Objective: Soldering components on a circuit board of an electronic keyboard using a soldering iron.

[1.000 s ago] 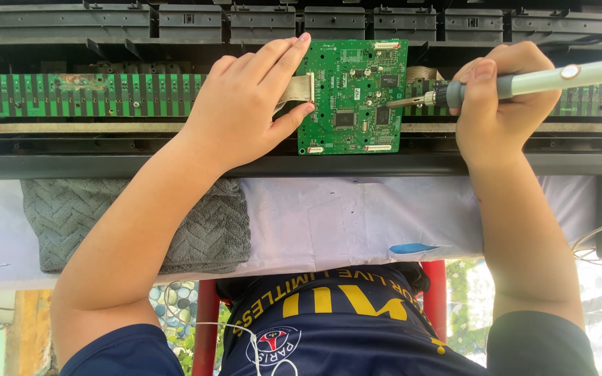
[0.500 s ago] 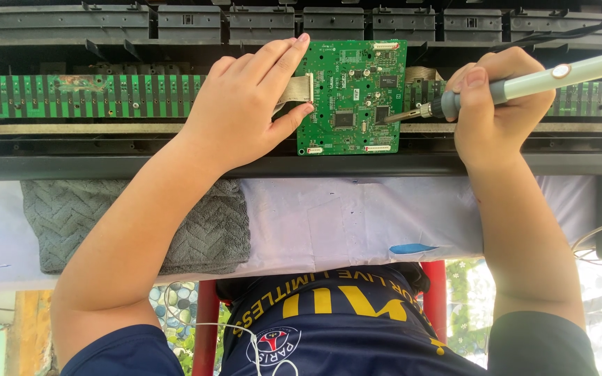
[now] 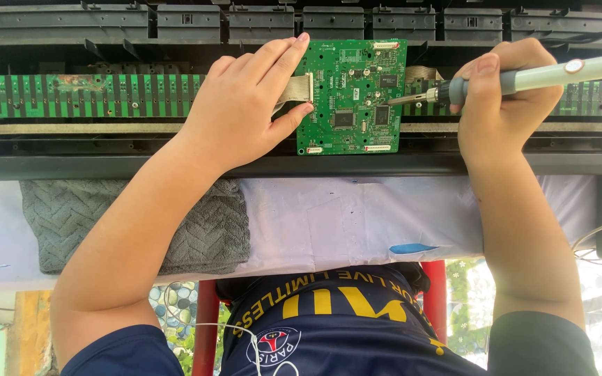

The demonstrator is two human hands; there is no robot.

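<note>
While the left hand (image 3: pixel 242 115) lies flat over the opened black chassis (image 3: pixel 301 163), its fingers stretch out close together toward the green circuit board (image 3: pixel 352 95), the fingertips reaching the board's upper left corner and the thumb pressed against its left edge lower down. Between thumb and fingers runs a pale grey ribbon cable (image 3: pixel 294 89), which meets a white connector on that same edge; the hand rests on the cable rather than closing around it, so nothing is clamped there. On the other side, the right hand (image 3: pixel 506 94) is curled tightly around the pale green handle of a soldering iron (image 3: pixel 517 78), thumb on top and the other fingers wrapped beneath. Its metal tip points left and touches the board's right edge, just beside a dark square chip. So the board sits between the two hands, inside the chassis. A long green strip board (image 3: pixel 99 96) with evenly spaced dark contacts runs along the chassis behind the left hand and shows again past the right hand. Nearer the person, a grey woven towel (image 3: pixel 196 230) lies under the left forearm, on a white cloth (image 3: pixel 329 223) covering the table.
</note>
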